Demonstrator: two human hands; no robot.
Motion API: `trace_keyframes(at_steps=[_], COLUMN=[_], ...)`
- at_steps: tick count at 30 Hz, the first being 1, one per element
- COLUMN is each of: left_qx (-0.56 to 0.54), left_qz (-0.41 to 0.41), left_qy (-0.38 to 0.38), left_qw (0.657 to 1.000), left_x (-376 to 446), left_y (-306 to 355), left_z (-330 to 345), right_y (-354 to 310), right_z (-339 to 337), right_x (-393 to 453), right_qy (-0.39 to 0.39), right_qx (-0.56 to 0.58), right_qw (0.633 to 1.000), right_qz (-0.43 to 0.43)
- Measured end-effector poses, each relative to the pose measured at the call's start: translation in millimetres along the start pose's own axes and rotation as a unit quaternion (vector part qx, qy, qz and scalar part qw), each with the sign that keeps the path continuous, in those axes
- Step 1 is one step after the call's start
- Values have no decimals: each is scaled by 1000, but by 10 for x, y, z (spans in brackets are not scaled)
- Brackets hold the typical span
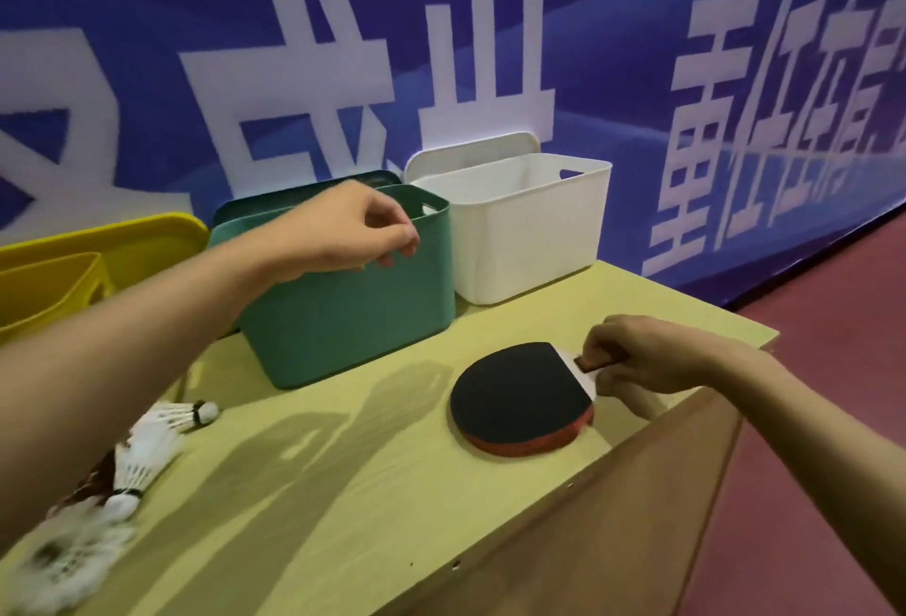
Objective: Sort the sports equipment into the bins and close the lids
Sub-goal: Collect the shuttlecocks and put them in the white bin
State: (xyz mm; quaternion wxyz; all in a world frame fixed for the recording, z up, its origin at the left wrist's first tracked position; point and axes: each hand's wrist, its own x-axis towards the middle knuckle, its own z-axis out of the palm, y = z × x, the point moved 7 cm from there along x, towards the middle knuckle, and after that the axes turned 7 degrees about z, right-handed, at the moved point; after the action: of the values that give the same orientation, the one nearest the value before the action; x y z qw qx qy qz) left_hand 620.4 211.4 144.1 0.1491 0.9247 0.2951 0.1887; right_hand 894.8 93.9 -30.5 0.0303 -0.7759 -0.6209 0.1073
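Paddle (522,399) (black rubber over red) lies flat, handle gripped by right hand (637,360).

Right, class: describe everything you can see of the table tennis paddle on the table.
The table tennis paddle lies flat near the right edge of the yellow-green table, in front of the white bin. Its upper face is black rubber; a red-orange layer shows along the lower rim. A pale bare patch sits where the blade meets the brown wooden handle. The right hand grips that handle, fingers curled round it. Nothing else touches the paddle.
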Motion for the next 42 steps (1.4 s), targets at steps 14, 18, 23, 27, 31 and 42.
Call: trace_keyframes(at_steps=[14,18,23,27,31,42], left_qx=[19,11,5,-20,-41,-62], left_qz=[-157,-189,-236,-251,-257,-277], left_qy=[114,120,105,92,91,78], left_qw=[981,974,966,963,961,956], left_x=[-2749,-3509,-4202,-4550,-4710,-4821], left_y=[-968,-1183,-1523,-1734,-1879,-2280], left_z=[-1089,-1186,-1119,-1045,-1050,-923], right_y=[-2750,-3724,-4854,-5611,-6171,-6402], right_z=[-387,-526,-822,-978,-949,-594], right_x=[-299,-167,13,217,448,714], right_qy=[108,157,187,185,157,126], right_qx=[102,119,125,132,110,73], right_qw=[971,954,940,938,950,954], right_qz=[-187,-227,-258,-262,-245,-261])
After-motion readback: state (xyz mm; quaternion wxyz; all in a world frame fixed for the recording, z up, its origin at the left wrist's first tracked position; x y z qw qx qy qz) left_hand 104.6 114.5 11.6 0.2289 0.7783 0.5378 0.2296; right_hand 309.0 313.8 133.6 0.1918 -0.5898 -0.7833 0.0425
